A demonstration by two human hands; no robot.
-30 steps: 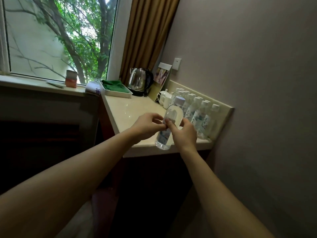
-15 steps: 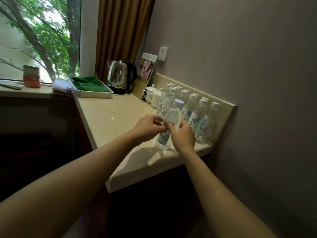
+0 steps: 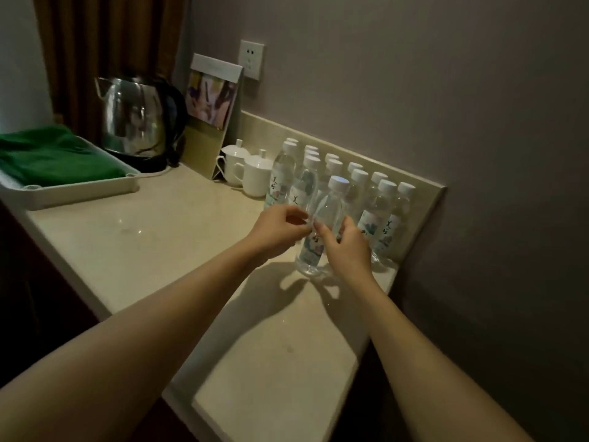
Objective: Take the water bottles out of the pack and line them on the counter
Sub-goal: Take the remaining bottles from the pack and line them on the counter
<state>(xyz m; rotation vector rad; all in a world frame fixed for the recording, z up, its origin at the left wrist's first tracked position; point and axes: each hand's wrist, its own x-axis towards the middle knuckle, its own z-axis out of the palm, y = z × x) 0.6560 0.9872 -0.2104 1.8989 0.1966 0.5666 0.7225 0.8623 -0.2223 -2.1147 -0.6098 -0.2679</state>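
Note:
A clear water bottle [image 3: 328, 212] with a white cap and a printed label stands on the beige counter [image 3: 178, 237], tilted slightly right. My left hand [image 3: 279, 229] pinches it at mid-height from the left. My right hand [image 3: 345, 250] grips its label from the right. Behind it, several matching bottles [image 3: 379, 202] stand in rows along the backsplash. No pack is in view.
Two white lidded cups [image 3: 251, 173] stand left of the bottles. Further back are a leaning card [image 3: 210, 113], a steel kettle [image 3: 137, 116] and a white tray [image 3: 79, 189] holding a green cloth. The counter's front edge runs below my forearms.
The bottle has come down from above the counter's edge to stand on the counter in front of the rows. The view has shifted right, losing the window.

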